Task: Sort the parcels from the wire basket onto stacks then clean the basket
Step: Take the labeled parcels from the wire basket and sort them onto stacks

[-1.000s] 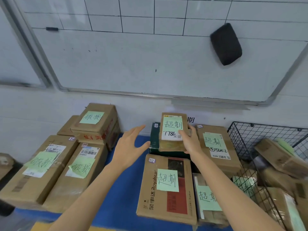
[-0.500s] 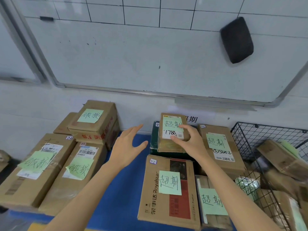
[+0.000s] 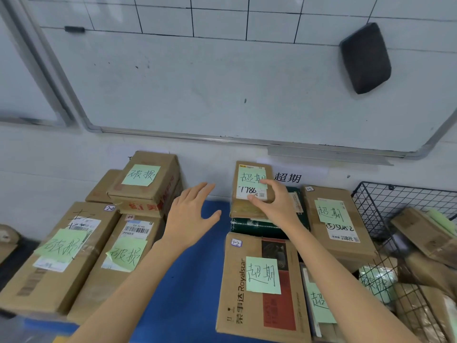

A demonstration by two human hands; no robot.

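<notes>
Right hand lay fingers-spread on the small parcel atop the dark green box, grip unclear. Left hand hovered open, empty. Wire basket cut off at right.

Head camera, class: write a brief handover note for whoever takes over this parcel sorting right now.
Right hand: fingers resting on top of the small parcel, which sits on the dark green box in the right-hand group; whether it is gripped or just pressed is unclear.
Left hand: open, empty, above the blue mat.
Done: four parcels in the left group by the wall, several in the right group.
Left: wire basket on the far right holds more parcels; sort them, then clean the basket.
</notes>
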